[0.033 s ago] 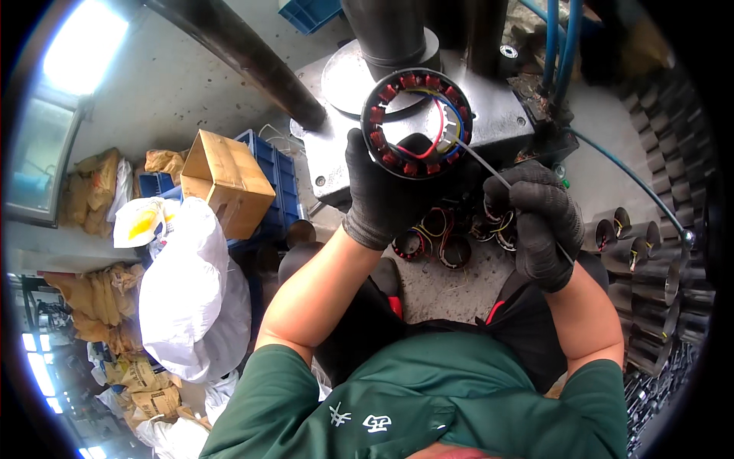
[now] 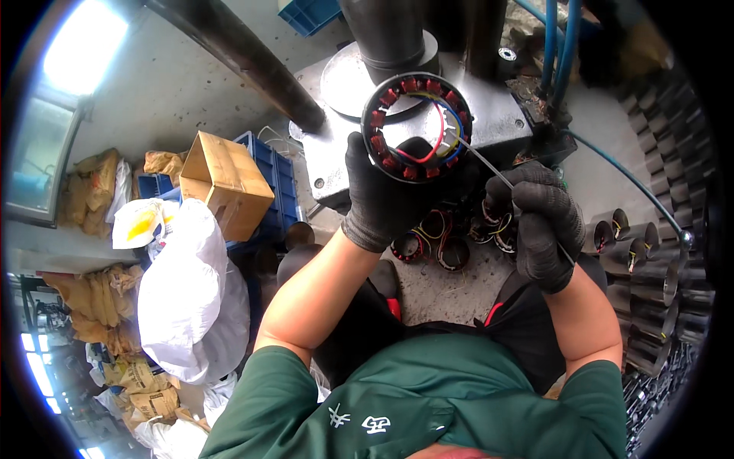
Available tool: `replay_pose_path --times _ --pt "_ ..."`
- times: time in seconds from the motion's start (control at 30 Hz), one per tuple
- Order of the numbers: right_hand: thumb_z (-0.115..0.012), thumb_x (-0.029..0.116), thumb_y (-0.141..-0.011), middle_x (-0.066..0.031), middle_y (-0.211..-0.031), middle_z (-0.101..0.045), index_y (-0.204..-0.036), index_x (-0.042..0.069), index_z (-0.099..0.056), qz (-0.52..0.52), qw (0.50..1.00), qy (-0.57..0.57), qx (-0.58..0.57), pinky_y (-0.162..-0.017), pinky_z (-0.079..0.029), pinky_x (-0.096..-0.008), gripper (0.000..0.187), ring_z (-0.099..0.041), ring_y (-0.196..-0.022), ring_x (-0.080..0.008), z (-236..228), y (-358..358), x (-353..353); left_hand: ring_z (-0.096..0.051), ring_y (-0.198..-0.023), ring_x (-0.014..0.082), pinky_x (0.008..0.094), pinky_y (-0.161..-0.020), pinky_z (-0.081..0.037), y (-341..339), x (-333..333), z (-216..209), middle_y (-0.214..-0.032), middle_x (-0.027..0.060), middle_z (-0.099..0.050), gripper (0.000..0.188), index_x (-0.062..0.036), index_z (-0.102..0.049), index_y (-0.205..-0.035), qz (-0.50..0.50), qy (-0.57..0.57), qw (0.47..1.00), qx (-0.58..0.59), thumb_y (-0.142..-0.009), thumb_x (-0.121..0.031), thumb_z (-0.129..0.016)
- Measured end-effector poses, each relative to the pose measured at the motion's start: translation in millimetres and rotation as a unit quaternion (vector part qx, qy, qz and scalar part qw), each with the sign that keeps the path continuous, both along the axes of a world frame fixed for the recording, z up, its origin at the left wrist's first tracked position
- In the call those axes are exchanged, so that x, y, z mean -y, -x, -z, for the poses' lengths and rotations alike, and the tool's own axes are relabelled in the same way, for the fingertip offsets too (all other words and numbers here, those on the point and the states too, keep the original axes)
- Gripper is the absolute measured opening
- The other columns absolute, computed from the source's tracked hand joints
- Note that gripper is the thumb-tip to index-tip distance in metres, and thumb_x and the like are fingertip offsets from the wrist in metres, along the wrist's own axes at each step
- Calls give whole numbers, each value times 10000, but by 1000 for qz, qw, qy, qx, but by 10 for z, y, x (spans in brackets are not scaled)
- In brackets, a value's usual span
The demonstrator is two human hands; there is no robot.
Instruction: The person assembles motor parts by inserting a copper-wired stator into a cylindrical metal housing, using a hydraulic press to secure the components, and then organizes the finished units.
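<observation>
My left hand [image 2: 382,199], in a black knit glove, grips a motor stator [image 2: 378,120] by its lower left side. This is a black ring with red copper windings around its inside and red, yellow and blue wires looped across the opening. My right hand [image 2: 547,218], gloved alike, is closed around a thin metal rod [image 2: 483,159]. The rod slants up to the left, and its tip meets the wires at the ring's right inner side. Whether the tip touches a winding there I cannot tell. Below my hands, several more wired stators [image 2: 453,254] lie on the floor between my feet.
Behind the stator stands a metal machine base [image 2: 489,130] with a thick column [image 2: 386,38] and a slanted dark bar [image 2: 245,65]. To the left are a cardboard box [image 2: 237,187], blue crates [image 2: 284,183] and a white sack [image 2: 183,298]. Metal sleeves [image 2: 654,279] and a hose [image 2: 631,183] line the right.
</observation>
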State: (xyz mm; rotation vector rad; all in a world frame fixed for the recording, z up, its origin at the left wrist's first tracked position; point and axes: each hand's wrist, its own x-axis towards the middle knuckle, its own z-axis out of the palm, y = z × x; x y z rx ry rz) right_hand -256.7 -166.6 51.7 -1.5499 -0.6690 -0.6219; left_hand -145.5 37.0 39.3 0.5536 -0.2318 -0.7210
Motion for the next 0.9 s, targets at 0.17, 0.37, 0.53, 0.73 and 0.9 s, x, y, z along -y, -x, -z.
replay_pose_path --times 0.17,0.37,0.53,0.73,0.9 --pt "-539 53 -1002 -207 -1169 -674 -1242 12 -606 32 999 13 26 -861 -552 -381 252 -645 -954 -238 -26 -12 111 -542 -1324 373 547 -1127 -435 52 10 30 -1426 214 -558 933 -49 -400 -1520 18 -12 999 48 -896 -723 -559" --pt "-534 39 -1002 -203 -1171 -675 -1241 8 -607 46 998 21 28 -866 -551 -375 253 -645 -955 -230 -98 12 183 -528 -1339 329 525 -1138 -423 67 19 76 -1423 184 -570 899 -58 -423 -1507 42 -23 996 71 -903 -705 -581" --pt "-536 39 -1007 -197 -1175 -673 -1244 1 -610 50 998 18 26 -875 -550 -372 251 -647 -962 -224 -107 11 220 -517 -1352 292 506 -1147 -413 86 -10 139 -1420 158 -581 871 -66 -443 -1496 78 -29 992 100 -908 -689 -599" --pt "-535 45 -1025 -185 -1180 -671 -1305 9 -609 70 997 3 13 -923 -545 -369 292 -654 -1016 -213 -88 37 209 -555 -1300 260 461 -1126 -436 61 -9 210 -1358 139 -618 819 -50 -457 -1472 37 -116 979 165 -920 -628 -637" --pt "-576 67 -1037 -148 -1211 -685 -1352 26 -619 116 987 -95 -57 -924 -559 -368 320 -670 -1026 -195 -113 57 246 -646 -1103 272 376 -975 -555 -161 -107 116 -1209 125 -617 621 13 -601 -1224 -102 -400 806 424 -753 -274 -887"
